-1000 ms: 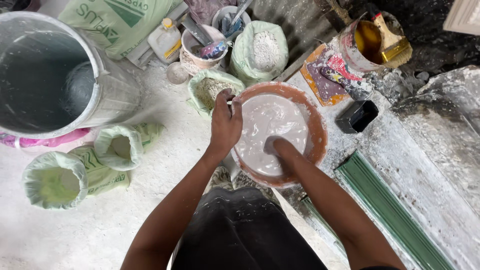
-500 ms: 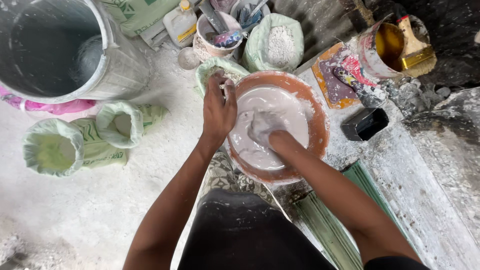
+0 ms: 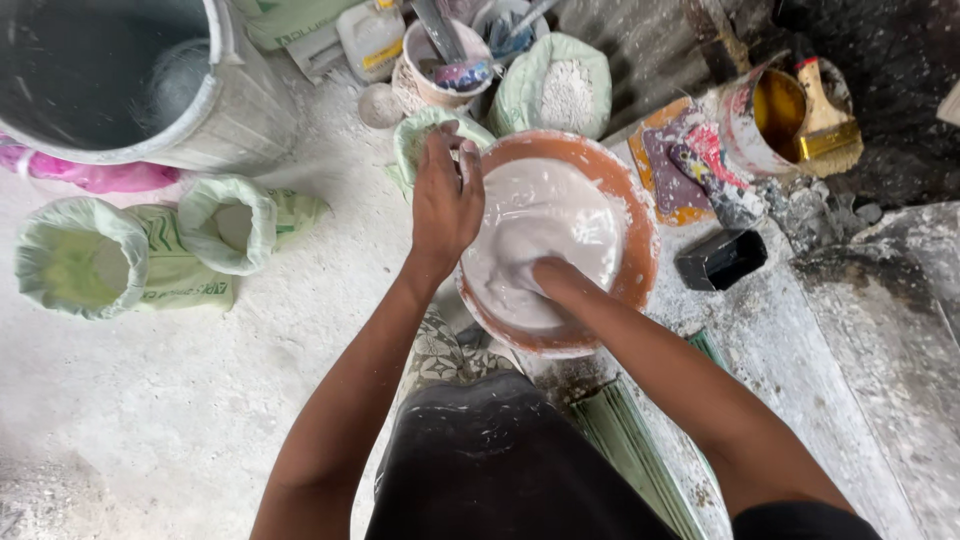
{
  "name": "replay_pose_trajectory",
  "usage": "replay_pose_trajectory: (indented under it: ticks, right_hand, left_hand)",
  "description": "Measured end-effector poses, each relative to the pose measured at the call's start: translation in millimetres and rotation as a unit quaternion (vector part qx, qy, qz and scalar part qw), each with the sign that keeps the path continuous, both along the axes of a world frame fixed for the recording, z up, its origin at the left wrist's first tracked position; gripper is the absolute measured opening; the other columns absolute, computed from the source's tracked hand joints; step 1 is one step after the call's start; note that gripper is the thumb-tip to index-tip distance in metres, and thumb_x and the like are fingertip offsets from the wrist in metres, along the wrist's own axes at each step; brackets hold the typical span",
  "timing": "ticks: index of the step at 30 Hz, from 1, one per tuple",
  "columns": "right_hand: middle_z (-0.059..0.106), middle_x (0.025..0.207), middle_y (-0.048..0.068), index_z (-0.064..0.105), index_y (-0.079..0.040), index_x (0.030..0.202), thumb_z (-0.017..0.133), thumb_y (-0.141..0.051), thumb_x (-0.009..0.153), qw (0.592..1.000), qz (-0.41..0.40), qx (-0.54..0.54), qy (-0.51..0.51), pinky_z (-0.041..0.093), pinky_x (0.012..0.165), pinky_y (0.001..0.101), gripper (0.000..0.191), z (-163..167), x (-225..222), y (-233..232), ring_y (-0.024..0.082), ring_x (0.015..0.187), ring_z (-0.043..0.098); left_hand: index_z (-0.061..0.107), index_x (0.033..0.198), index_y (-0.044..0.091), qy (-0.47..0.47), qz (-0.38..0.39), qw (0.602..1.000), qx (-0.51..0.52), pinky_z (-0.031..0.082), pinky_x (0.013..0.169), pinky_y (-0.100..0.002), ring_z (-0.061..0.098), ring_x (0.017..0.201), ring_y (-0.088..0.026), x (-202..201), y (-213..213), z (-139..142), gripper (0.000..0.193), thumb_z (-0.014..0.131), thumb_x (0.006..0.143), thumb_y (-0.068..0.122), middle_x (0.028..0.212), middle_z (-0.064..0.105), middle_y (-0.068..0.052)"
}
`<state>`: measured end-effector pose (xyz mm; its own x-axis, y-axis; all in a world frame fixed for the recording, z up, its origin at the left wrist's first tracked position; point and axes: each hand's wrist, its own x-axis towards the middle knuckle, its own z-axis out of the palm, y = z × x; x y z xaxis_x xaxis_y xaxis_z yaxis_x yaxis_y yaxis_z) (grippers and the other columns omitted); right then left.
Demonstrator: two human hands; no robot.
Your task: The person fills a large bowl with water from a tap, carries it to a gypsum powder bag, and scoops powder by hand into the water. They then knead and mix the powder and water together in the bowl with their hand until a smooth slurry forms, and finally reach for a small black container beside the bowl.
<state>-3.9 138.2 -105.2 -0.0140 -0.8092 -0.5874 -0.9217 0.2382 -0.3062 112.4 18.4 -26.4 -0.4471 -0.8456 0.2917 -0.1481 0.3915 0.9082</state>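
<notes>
Far left: two open pale-green sacks (image 3: pixel 150 245) on the powder-dusted floor (image 3: pixel 150 420), below a large grey bucket (image 3: pixel 110 85). Centre: left hand (image 3: pixel 445 205) on the near-left rim of the orange bowl (image 3: pixel 640 250), fingers curled over the edge, gripping it. Bowl holds white paste (image 3: pixel 555 225). Right hand (image 3: pixel 545 272) sunk in paste; fingers hidden, state undetermined. Right: black box (image 3: pixel 720 258), tin with yellow brush (image 3: pixel 825 120).
</notes>
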Motion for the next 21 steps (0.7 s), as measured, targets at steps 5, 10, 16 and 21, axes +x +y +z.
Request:
replay_pose_trajectory:
  ticks: [5, 10, 16, 21]
  right_hand:
    - [0.07, 0.105, 0.024, 0.064, -0.006, 0.109, 0.053, -0.023, 0.1, 0.995, -0.039, -0.095, -0.002, 0.053, 0.09, 0.0476, 0.023, 17, -12, 3, 0.041, 0.095, 0.068]
    - [0.069, 0.105, 0.024, 0.065, -0.006, 0.109, 0.053, -0.023, 0.099, 0.997, -0.015, 0.037, 0.065, 0.053, 0.089, 0.0475, 0.023, 8, -16, 5, 0.041, 0.095, 0.068]
    - [0.069, 0.105, 0.024, 0.065, -0.006, 0.108, 0.054, -0.022, 0.099, 0.993, 0.016, 0.095, 0.066, 0.053, 0.089, 0.0473, 0.022, -10, 2, -1, 0.04, 0.095, 0.068]
    - [0.069, 0.105, 0.024, 0.065, -0.006, 0.107, 0.054, -0.021, 0.098, 0.996, 0.018, 0.077, 0.044, 0.053, 0.089, 0.0472, 0.021, -1, 1, 9, 0.04, 0.095, 0.068]
  left_hand:
    - [0.048, 0.117, -0.007, -0.007, -0.025, 1.0, -0.017, 0.046, 0.097, -0.053, 0.06, 0.109, -0.049, 0, -4, 1, 0.023, 0.048, 0.109, 0.014, 0.122, 0.059, -0.032]
    - [0.048, 0.117, -0.007, -0.008, -0.03, 0.999, -0.032, 0.047, 0.095, -0.053, 0.06, 0.109, -0.05, 0, -3, 1, 0.023, 0.049, 0.109, 0.015, 0.12, 0.061, -0.032]
    - [0.049, 0.122, -0.008, -0.022, -0.026, 0.999, -0.029, 0.047, 0.094, -0.053, 0.061, 0.107, -0.049, -2, -2, 4, 0.027, 0.049, 0.108, 0.016, 0.119, 0.062, -0.031]
    - [0.049, 0.127, -0.01, -0.023, -0.016, 1.0, -0.002, 0.048, 0.093, -0.052, 0.061, 0.105, -0.049, 1, -1, 8, 0.032, 0.05, 0.109, 0.017, 0.115, 0.061, -0.033]
